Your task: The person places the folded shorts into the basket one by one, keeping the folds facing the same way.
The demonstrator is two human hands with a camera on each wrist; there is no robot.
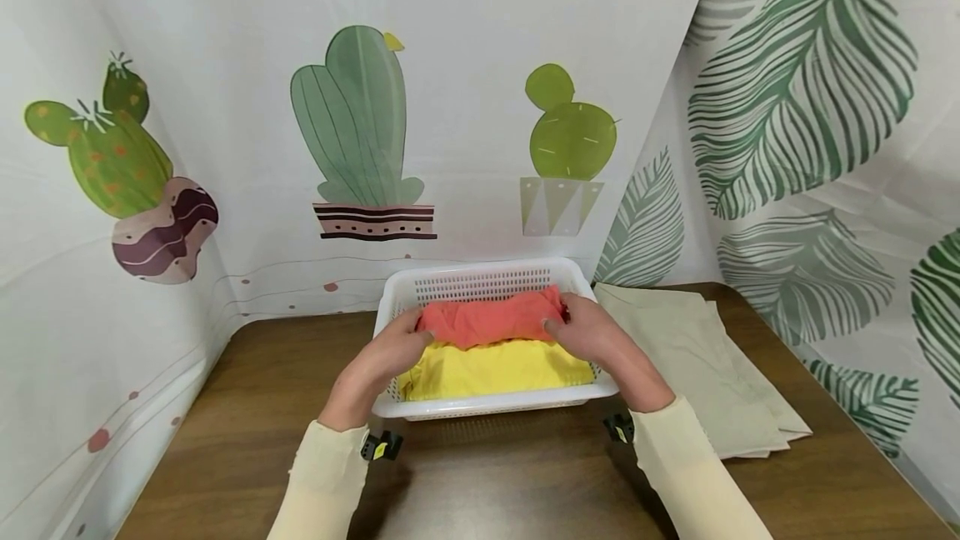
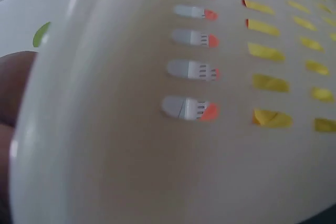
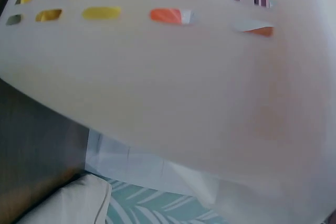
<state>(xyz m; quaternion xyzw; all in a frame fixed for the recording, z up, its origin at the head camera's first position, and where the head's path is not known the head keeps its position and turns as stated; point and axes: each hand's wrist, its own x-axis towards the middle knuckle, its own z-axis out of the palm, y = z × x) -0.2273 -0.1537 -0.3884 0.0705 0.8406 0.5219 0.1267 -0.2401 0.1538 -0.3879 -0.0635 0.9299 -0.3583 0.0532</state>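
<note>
- L hand (image 1: 397, 348) at L end of red cloth (image 1: 487, 319), thumb on near side, other fingers mostly hidden behind; grip = pinching that end.
- R hand (image 1: 588, 330) at opp. end of same cloth, thumb in front, fingers curled behind; pinching it too. Exact finger placement hard to tell, partly hidden.
- Red cloth: inside white basket (image 1: 495, 402), toward far side, lying crosswise as a long bundle btwn both hands; R end pokes up a bit.
- Yellow cloth (image 1: 498, 369): same basket, near side, right up against red one, spans most of basket width. Neither hand grips it, afaict.
- Basket: slotted walls, sits on brown wood table (image 1: 480, 473), near back edge, approx. centre.
- Both wrist views: mostly pale basket wall up close; bits of red + yellow show thru slots. No clear look at fingertips there.
- Beige cloth (image 1: 690, 365): flat, layered, on table to R of basket; its edge also shows in R wrist view, bottom L.
- Pale sleeves (image 1: 322, 473) on both arms, small blk device (image 1: 382, 446) at each wrist.
- Bkgd: white hanging (image 1: 480, 23) w/ cactus prints, plus leaf-print sheet (image 1: 810, 90) on R side.
</note>
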